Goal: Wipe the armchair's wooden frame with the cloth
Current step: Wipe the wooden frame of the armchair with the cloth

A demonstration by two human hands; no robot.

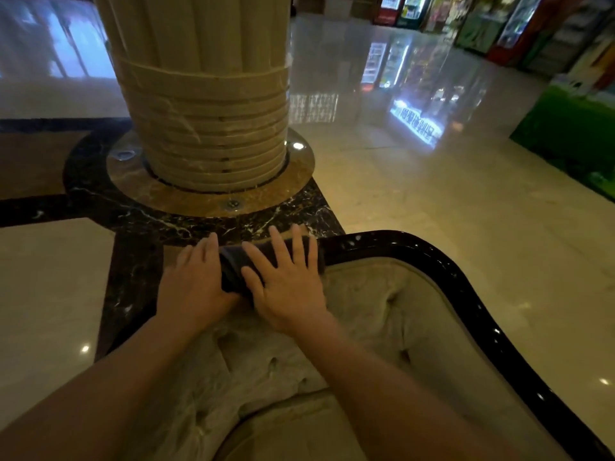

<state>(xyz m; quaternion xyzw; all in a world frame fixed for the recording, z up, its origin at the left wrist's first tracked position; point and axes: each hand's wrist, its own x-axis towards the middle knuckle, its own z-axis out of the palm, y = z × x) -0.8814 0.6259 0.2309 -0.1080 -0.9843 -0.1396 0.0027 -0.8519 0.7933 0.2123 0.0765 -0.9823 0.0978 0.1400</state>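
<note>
Both bare forearms reach forward over the cream, button-tufted upholstery (359, 314) of the armchair's back; the dark, folded cloth (239, 267) lies draped over the top edge of the chair's glossy black wooden frame (442, 261), between the two hands. The right hand (289, 284) lies flat on the cloth, palm down, fingers spread wide and fully extended, none curled round anything; its fingertips reach past the far edge of the cloth and its thumb rests on the dark fabric. The left hand (193, 281) sits just beside the cloth on its left, fingers straight and held loosely together, pointing away; its thumb side touches the cloth's left edge, but whether the thumb tucks under the fabric cannot be told. To the right of the hands, the bare frame curves away and down along the chair's right side, catching small highlights. Beyond the chair stands a wide, ribbed beige marble column (203, 104) on a round brown base ring, set in a black veined marble inlay (133, 261) of the polished pale floor (432, 194); bright coloured display cabinets (532, 31) line the far right.
</note>
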